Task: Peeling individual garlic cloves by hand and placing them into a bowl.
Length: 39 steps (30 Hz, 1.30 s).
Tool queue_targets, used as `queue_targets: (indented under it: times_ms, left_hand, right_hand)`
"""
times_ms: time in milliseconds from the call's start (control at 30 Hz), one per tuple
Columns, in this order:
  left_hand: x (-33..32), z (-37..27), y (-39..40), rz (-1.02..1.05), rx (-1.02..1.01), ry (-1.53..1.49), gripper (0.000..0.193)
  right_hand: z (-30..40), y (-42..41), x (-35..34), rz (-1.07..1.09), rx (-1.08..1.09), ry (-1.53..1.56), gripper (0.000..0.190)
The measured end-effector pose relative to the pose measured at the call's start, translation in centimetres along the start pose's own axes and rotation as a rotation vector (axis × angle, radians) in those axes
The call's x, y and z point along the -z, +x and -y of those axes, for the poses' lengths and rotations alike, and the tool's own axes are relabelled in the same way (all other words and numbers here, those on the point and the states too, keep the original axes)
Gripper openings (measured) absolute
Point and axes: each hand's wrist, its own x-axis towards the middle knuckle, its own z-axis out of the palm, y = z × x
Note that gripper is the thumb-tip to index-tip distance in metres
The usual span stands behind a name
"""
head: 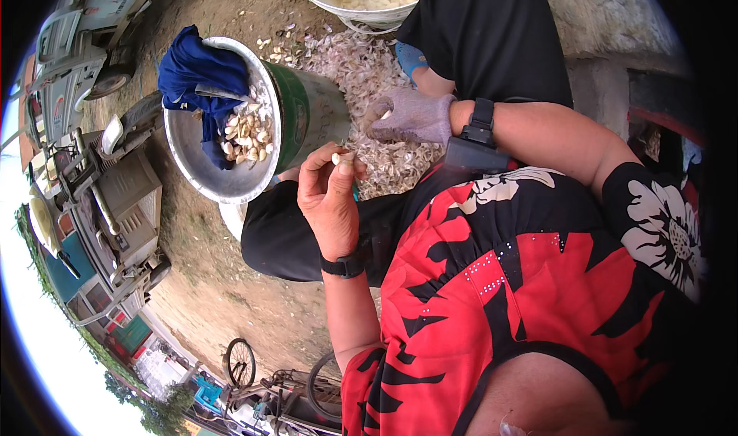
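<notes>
Between the thumb and index finger of my bare left hand (pixel 334 176) is a pale garlic clove (pixel 336 158). My right hand (pixel 409 116), in a light purple knit glove, has its fingers curled around a small pale piece that looks like garlic. Beyond my left hand, a metal basin (pixel 184 153) rests on a green and grey drum (pixel 317 113). Several unpeeled cloves (pixel 248 139) lie in it beside a bunched dark blue cloth (pixel 202 72). A flat, narrow tool or strip (pixel 222 93) lies across the cloth. Its kind is unclear.
Garlic skins (pixel 386 170) cover the ground between my legs. A white bucket (pixel 351 14) of pale cloves in liquid stands near one foot. Parked three-wheeled vehicles (pixel 127 205) and a bicycle (pixel 240 362) are farther off. A pale container sits partly hidden under the basin.
</notes>
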Motion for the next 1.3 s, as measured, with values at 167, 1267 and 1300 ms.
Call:
queue_targets:
  times_ms: [167,1267,1300]
  left_hand:
    - [1.1,0.8,0.0,-0.021,-0.021,0.02,0.021]
    - [0.5,1.0,0.6,-0.048,-0.088,0.049,0.028]
    - [0.4,1.1,0.5,-0.048,-0.089,0.048,0.028]
  right_hand:
    - [2.4,-1.5,0.2,0.102,-0.078,0.343,0.035]
    - [2.7,-1.9,0.3,0.254,-0.118,0.454,0.036]
    - [2.5,-1.8,0.2,0.332,-0.095,0.609,0.039]
